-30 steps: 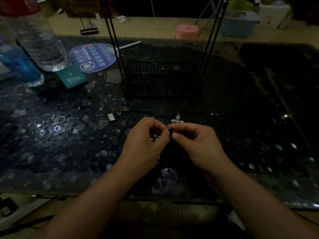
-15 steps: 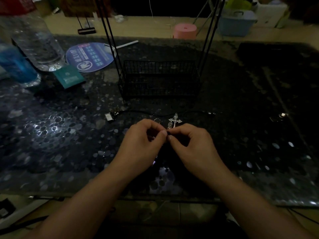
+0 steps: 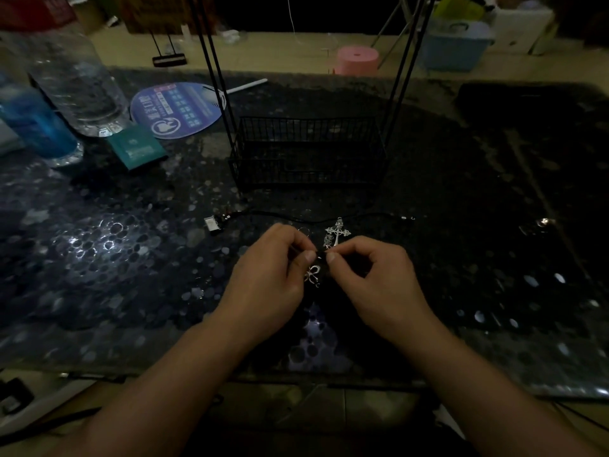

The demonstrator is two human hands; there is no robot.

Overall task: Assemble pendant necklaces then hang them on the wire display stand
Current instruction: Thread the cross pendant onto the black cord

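Both hands meet over the desk (image 3: 99, 258): left hand (image 3: 270, 278) and right hand (image 3: 379, 278) pinch a dark cord (image 3: 319, 257) between fingertips; a silver pendant (image 3: 312, 275) dangles just below, a cross pendant (image 3: 336, 233) just beyond

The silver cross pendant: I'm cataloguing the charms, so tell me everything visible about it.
The silver cross pendant is an ornate, filigree-looking metal cross with flared, decorated arm ends, bright against the dark pebble-patterned table. It lies tilted, its top pointing away from the person and slightly right, just in front of the wire display stand and near a thin black cord. Its lower end reaches the right hand fingertips; whether they touch it is unclear in the dim light. The left hand is beside it, apart.
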